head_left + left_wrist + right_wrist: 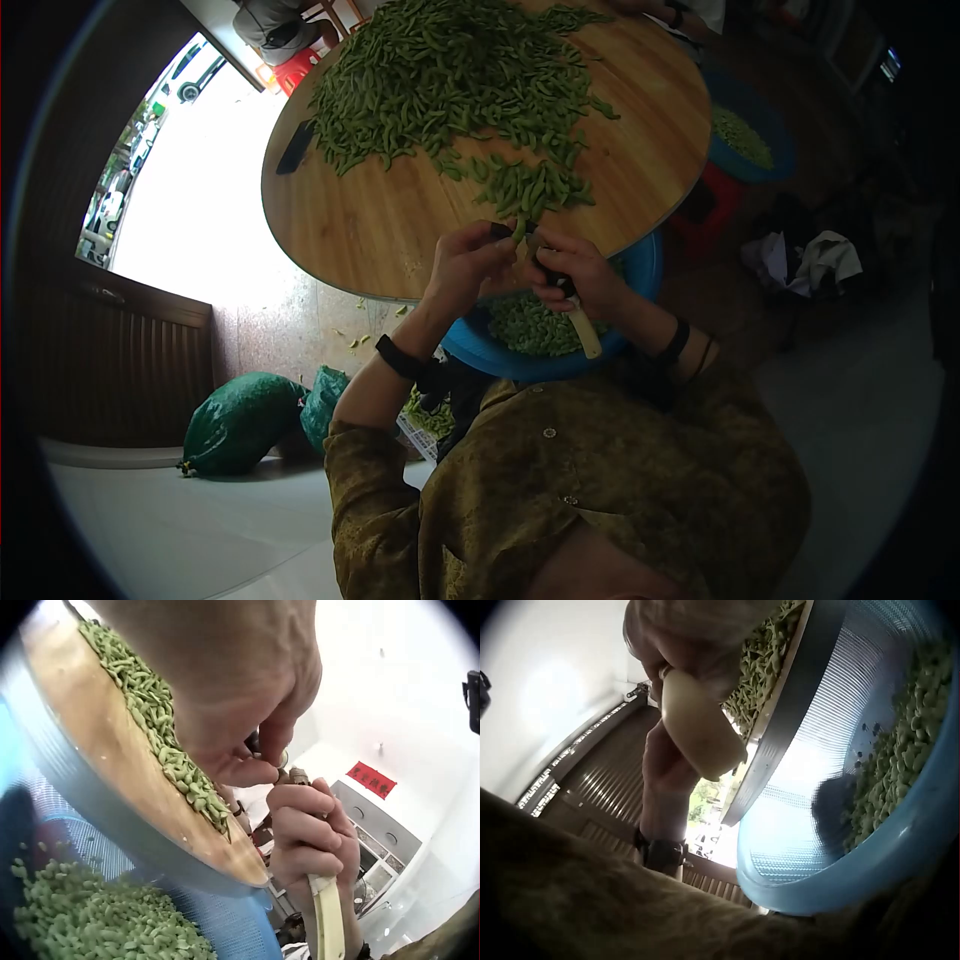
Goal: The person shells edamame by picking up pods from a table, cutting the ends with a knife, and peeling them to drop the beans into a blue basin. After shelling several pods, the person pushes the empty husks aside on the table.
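Observation:
At the near edge of the round wooden table (400,230), the left hand (468,266) pinches a green pod (519,230) between thumb and fingers. Close beside it, the right hand (585,280) grips a tool with a pale handle (585,333), its fingers curled round it; in the left wrist view this handle (328,922) hangs below the right hand (311,832). The tool's working end is hidden by the fingers. Under both hands is a blue basket (652,275) with shelled green beans (535,325). A large heap of pods (450,80) covers the table's far part.
A dark flat object (295,147) lies at the table's left. Green sacks (240,422) stand on the floor at lower left, near a white crate (418,437) of pods. Another blue basin (777,140) rests on a red stool (708,205) at right. Other people sit beyond the table.

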{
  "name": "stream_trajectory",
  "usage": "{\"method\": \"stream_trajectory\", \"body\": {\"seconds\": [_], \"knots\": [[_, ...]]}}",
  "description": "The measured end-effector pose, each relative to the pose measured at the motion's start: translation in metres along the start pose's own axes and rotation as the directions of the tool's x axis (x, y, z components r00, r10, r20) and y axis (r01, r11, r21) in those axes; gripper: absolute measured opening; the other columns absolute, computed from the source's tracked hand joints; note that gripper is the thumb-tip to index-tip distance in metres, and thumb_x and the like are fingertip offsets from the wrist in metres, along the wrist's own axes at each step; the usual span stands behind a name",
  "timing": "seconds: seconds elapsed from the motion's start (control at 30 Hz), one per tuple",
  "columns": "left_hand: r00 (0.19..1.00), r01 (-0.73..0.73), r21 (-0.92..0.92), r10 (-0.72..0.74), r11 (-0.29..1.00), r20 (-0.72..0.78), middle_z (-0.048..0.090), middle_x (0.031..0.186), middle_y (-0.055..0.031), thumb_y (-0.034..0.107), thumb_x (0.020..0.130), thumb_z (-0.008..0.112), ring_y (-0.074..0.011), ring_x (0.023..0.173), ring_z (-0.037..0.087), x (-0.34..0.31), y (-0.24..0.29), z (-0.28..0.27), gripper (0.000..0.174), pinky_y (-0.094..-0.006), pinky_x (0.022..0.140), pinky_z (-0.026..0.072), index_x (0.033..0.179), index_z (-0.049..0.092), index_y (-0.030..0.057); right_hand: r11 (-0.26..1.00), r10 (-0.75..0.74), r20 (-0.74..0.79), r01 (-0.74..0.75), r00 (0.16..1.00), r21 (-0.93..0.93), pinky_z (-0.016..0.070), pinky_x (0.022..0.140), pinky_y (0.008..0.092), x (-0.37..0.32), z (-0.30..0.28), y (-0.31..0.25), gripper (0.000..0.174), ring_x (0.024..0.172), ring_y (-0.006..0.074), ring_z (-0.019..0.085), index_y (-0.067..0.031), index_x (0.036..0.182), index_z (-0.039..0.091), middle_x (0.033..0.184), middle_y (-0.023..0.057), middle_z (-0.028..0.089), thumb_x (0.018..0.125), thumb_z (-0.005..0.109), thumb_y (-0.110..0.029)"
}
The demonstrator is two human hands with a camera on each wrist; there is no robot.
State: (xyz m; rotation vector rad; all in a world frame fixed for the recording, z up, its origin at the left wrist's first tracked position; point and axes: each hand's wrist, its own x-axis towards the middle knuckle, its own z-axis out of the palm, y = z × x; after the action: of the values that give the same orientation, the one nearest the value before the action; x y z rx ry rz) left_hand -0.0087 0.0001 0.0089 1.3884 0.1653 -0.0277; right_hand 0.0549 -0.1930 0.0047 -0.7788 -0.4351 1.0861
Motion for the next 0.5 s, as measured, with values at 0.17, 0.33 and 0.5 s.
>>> {"method": "stream_trajectory", "body": {"seconds": [0.17, 0.33, 0.5], "knots": [[0.999, -0.018, -0.031, 0.017, 0.999, -0.03, 0.063, 0.076, -0.004, 0.011, 0.086, 0.064, -0.0102, 0.063, 0.057, -0.002, -0.003, 0.005, 0.018, -0.0233, 0.056, 0.0448, 0.1, 0.062, -0.0003, 0.996, -0.034, 0.007, 0.035, 0.999, -0.076, 0.0351, 0.044, 0.0187, -0.001, 0.001, -0.001, 0.041, 0.056, 0.0068, 0.042, -0.0074, 0.137, 0.033, 0.079, 0.0025, 0.045, 0.097, 0.039, -0.014], [0.991, -0.125, -0.071, 0.121, 0.99, -0.049, 0.062, 0.077, -0.0051, 0.008, 0.089, 0.061, -0.0122, 0.062, 0.058, -0.002, -0.007, 0.011, 0.013, -0.0246, 0.052, 0.045, 0.098, 0.06, 0.0006, 0.992, -0.07, -0.051, 0.064, 0.996, -0.112, 0.0344, 0.043, 0.0186, -0.002, 0.009, 0.001, 0.04, 0.054, 0.0061, 0.041, -0.0068, 0.136, 0.036, 0.078, 0.0018, 0.045, 0.097, 0.04, -0.012], [0.999, 0.027, -0.333, -0.015, 0.943, 0.04, 0.062, 0.077, -0.0048, 0.008, 0.088, 0.062, -0.0114, 0.064, 0.058, 0.0, -0.008, 0.003, 0.013, -0.0241, 0.052, 0.0454, 0.1, 0.061, 0.003, 0.993, -0.083, -0.082, 0.075, 0.993, -0.093, 0.0331, 0.041, 0.0191, -0.002, 0.01, 0.0, 0.039, 0.051, 0.0045, 0.04, -0.0066, 0.135, 0.042, 0.075, 0.0009, 0.047, 0.096, 0.043, -0.01]]}}
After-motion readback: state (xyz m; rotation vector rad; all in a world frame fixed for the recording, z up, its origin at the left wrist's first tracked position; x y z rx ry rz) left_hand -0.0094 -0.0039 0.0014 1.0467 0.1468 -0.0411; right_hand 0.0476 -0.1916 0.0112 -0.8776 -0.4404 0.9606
